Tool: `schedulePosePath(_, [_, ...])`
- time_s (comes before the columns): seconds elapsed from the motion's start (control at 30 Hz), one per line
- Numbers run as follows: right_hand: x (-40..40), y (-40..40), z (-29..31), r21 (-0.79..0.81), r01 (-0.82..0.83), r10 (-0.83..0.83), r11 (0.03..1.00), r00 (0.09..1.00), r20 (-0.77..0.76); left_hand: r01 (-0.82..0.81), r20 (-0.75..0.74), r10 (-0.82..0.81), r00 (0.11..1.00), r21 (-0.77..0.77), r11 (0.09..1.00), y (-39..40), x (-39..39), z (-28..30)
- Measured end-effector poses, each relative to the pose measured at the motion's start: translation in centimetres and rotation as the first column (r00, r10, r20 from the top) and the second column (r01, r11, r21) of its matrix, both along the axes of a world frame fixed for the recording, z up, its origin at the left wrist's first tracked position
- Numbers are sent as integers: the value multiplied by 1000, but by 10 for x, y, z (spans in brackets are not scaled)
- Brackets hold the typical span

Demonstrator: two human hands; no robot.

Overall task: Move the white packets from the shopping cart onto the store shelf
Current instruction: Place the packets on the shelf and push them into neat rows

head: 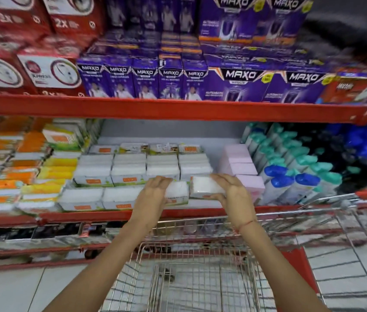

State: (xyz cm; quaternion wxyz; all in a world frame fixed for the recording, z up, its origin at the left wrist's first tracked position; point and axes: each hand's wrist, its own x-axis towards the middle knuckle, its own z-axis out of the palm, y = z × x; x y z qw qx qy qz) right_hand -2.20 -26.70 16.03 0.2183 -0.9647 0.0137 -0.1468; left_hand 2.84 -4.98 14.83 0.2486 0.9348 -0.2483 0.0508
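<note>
My left hand (153, 197) grips one white packet (176, 192) and my right hand (232, 193) grips a second white packet (205, 186). Both packets are held side by side just above the front of the red store shelf (88, 216), in front of the stacked rows of white packets (142, 167) that stand there. Below my forearms is the wire shopping cart (191, 278); no white packet shows in the part of its basket that I can see.
Pink packets (238, 163) and blue- and teal-capped bottles (290, 176) stand right of the white stack. Orange and yellow packets (31, 167) fill the left. Purple boxes (234, 84) and red boxes (27, 70) sit on the upper shelf (178, 108).
</note>
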Motion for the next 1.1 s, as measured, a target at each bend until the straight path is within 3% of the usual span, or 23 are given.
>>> schedulePosePath(0.23, [32,-3,-28,-12,-1,-1,1000,981,-192,16,-129,5,992,154,988,-19,31,-31])
schedulePosePath(0.4, [34,3,-44,-22,-17,10,1000,960,-281,47,-105,-26,994,209,977,-11,28,-48])
schedulePosePath(0.57, [32,8,-52,-166,-57,-4,984,939,-343,134,-107,-112,988,228,964,0,28,-48])
schedulePosePath(0.67, [26,28,-49,-172,-27,-31,985,946,-324,82,-163,-75,984,37,996,27,18,-42])
schedulePosePath(0.77, [15,77,-37,103,203,-186,974,970,-156,-183,-139,154,978,-226,957,71,2,-37])
schedulePosePath(0.83, [12,109,-35,393,385,-330,835,922,-202,-425,-180,385,905,-324,845,94,-5,-33])
schedulePosePath(0.87, [15,129,-35,581,465,-348,668,885,-309,-529,-243,470,848,-350,773,110,-6,-29])
schedulePosePath(0.93, [23,165,-33,834,547,-177,71,830,-529,-703,-447,556,700,-298,645,140,-3,-25])
schedulePosePath(0.97, [28,181,-32,814,552,-72,-181,818,-571,-767,-565,559,608,-236,596,153,3,-26])
schedulePosePath(1.03, [38,210,-27,739,547,19,-394,808,-588,-846,-768,467,439,-179,503,175,15,-22])
schedulePosePath(1.1, [47,229,-25,709,516,23,-481,815,-578,-918,-916,250,313,-224,328,181,27,-17])
